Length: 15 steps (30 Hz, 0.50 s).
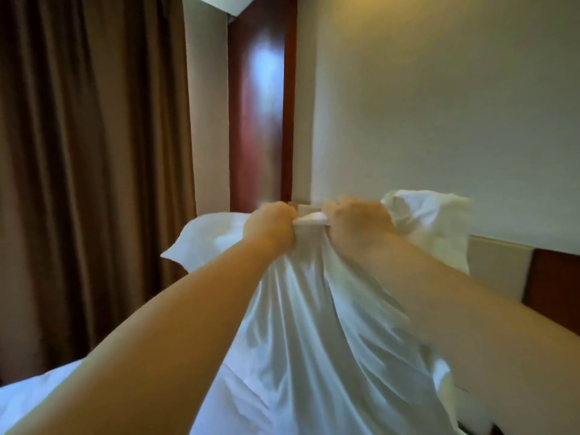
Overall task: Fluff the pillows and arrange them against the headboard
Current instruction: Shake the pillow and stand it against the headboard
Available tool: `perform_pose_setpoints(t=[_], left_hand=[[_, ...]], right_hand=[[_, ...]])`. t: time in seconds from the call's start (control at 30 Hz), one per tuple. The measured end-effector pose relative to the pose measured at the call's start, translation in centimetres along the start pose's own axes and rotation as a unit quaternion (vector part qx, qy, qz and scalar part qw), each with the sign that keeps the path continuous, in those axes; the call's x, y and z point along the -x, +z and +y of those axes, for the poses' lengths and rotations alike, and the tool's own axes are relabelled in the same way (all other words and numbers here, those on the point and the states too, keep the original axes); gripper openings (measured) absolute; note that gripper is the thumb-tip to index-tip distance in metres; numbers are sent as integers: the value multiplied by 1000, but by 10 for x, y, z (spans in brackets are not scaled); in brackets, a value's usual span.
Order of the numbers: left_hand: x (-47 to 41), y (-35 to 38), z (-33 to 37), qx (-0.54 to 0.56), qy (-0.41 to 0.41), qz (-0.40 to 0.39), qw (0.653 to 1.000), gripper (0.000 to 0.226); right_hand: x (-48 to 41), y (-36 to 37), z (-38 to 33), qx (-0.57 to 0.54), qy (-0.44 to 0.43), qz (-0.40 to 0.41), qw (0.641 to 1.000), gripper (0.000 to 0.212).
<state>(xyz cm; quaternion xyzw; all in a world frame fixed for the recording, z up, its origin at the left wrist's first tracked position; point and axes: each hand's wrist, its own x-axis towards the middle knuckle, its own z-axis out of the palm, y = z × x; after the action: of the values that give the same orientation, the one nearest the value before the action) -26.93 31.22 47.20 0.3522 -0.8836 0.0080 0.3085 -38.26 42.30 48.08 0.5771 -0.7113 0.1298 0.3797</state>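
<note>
A white pillow (301, 312) is held up in front of me, its case bunched at the top edge. My left hand (270, 227) grips the gathered fabric on the left, and my right hand (354, 221) grips it right beside. The pillow's top corners flop outward at both sides. Its lower end hangs down to the white bed (31, 394). The headboard (552, 284), cream and dark wood, shows low at the right behind the pillow. The frame is blurred around the hands.
Brown curtains (88, 152) cover the left side. A dark wooden panel (257, 114) stands in the corner. A plain cream wall (439, 105) rises above the headboard.
</note>
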Motion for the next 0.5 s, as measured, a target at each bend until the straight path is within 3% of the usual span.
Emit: perform_pose_setpoints(t=[0.07,0.17,0.3,0.43,0.5], left_hand=[[7,49,22,-13,-14,-71,997,18],[22,123,54,-21,-27,-172,984,16],[31,181,94,-27,7,-212,977,21],[9,202,104,-51,108,-226,967,18],[-1,214,97,-35,133,-263,955,32]], right_hand=[[29,34,18,-67,35,-78,994,30],[78,92,44,-76,44,-214,973,55],[129,162,75,-86,98,-359,924,62],[143,188,104,-87,79,-335,935,37],[145,194,114,-60,45,-306,949,30]])
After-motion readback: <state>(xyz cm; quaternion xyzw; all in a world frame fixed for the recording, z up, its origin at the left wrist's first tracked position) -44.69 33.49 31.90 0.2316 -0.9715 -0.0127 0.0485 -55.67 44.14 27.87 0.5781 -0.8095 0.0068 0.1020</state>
